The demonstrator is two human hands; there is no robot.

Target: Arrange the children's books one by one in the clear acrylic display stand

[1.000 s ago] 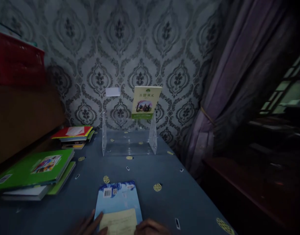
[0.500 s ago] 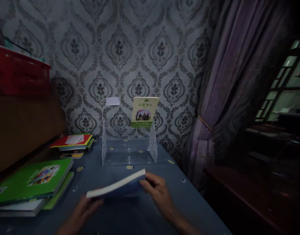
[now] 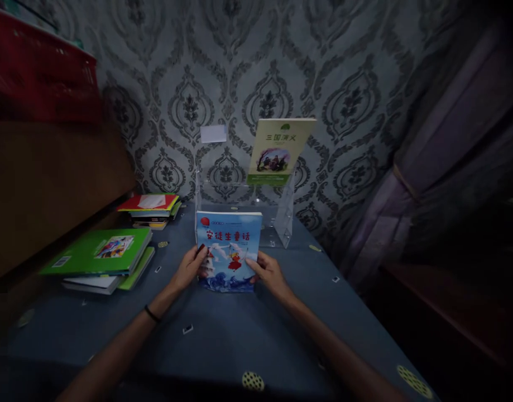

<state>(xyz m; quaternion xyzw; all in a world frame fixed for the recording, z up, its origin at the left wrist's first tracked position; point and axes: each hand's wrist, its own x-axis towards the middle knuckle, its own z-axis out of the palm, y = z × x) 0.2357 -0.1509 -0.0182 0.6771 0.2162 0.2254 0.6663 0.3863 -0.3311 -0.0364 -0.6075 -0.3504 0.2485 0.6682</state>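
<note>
Between my two hands a blue book (image 3: 228, 251) is held upright, its illustrated front cover facing me. My left hand (image 3: 191, 268) grips its left edge, thumb on the cover. My right hand (image 3: 269, 272) closes on the lower right edge in the same way. Right behind the book stands a clear acrylic book stand (image 3: 286, 215), partly hidden by it. On the stand's upper tier, at the right, leans a cream and green book (image 3: 277, 153). I cannot tell whether the blue book touches the stand.
On the left of the blue-covered table (image 3: 223, 340) lie green books (image 3: 101, 254) in a pile. A stack topped by a red book (image 3: 149, 202) sits farther back. A brown box (image 3: 51, 184) carries a red basket (image 3: 42, 67). Purple curtain (image 3: 382, 206) hangs at right.
Both hands have turned the blue book from nearly flat, edge toward me, to upright with its cover facing me. It is now in front of the stand. The camera view has shifted closer.
</note>
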